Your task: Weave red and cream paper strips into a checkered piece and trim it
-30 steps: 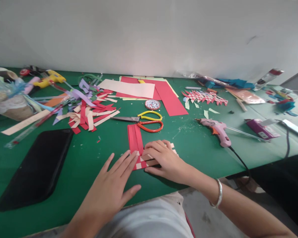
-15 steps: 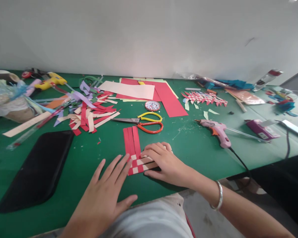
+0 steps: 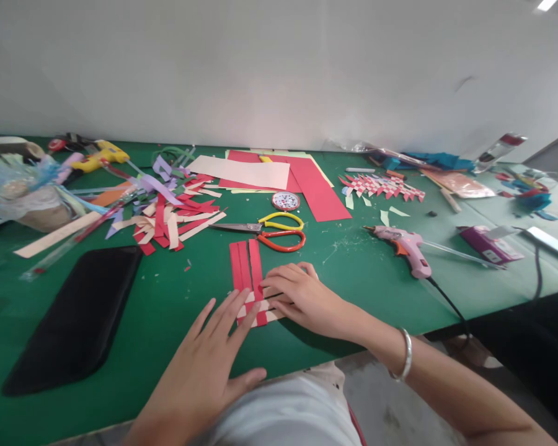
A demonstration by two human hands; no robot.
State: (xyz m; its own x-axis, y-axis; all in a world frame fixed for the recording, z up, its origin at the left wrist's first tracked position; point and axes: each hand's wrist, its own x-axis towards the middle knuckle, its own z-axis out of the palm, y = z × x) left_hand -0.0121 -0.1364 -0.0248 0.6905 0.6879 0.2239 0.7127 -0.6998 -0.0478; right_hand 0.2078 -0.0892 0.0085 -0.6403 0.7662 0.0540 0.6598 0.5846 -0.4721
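Note:
A small woven paper piece (image 3: 260,305) in a red and cream check lies near the table's front edge. Its red strips (image 3: 245,263) run away from me, and its cream strips run right, under my right hand. With fingers spread and fairly straight, my left hand (image 3: 214,347) presses its fingertips on the weave's left part. My right hand (image 3: 307,300) bends its fingers over the cream strips, covering their ends; its thumb is partly hidden. Just beyond the weave lie scissors (image 3: 281,230) with one yellow and one red handle.
Behind the scissors are a round tin (image 3: 286,201) and red card (image 3: 323,195). Paper scraps (image 3: 167,220) and a black pouch (image 3: 74,316) lie left. On the right are a pink glue gun (image 3: 404,244) with its cable, and another checked paper weave (image 3: 384,186).
My left fingertips have moved right, further onto the weave. My right thumb has drawn in toward the fingers over the cream strips. The view has shifted slightly.

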